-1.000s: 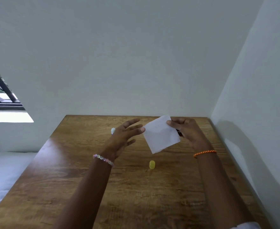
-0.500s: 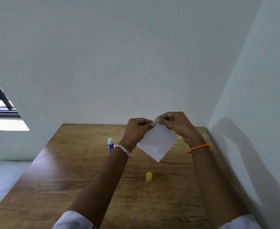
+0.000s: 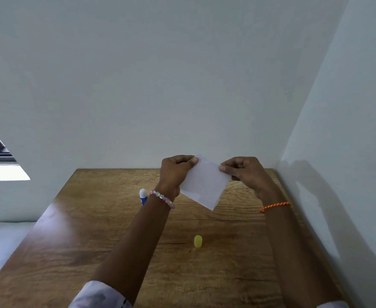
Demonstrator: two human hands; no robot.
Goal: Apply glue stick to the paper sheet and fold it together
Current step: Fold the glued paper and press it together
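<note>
paper sheet [image 3: 204,185] corner down, both hands pinching

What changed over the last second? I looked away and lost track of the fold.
The left hand, open and clear of the paper sheet a second ago, closed in and now pinches its upper left edge. The right hand kept its pinch, and both lifted the sheet higher above the table. The glue stick and yellow cap stayed put.
</note>
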